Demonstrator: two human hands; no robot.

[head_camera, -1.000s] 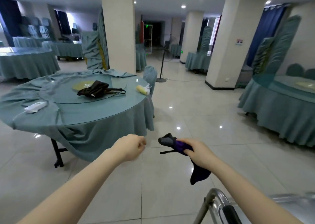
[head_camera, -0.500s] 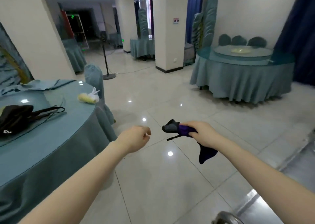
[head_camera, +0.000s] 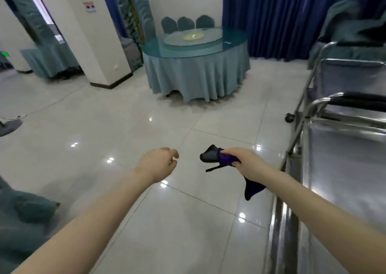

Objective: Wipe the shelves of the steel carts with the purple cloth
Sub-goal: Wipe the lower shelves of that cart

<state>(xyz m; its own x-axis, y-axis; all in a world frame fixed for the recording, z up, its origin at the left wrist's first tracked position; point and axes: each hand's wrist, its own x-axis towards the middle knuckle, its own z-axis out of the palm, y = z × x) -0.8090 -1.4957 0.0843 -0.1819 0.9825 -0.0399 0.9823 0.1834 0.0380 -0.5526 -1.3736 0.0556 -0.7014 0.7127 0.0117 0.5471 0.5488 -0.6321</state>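
My right hand grips the purple cloth, which is bunched up with one dark end poking left and another end hanging below my wrist. It hovers over the floor just left of the near steel cart, whose shiny top shelf fills the right side. A second steel cart stands behind the first. My left hand floats beside the cloth, fingers loosely curled, holding nothing.
A round table with a teal skirt and glass turntable stands ahead, with chairs behind it. Blue curtains line the far wall. A white pillar rises at the left. Glossy tiled floor lies between.
My view has swung to the right: the near teal table left the frame and the two steel carts came into view. Both hands keep the same pose, cloth still held.
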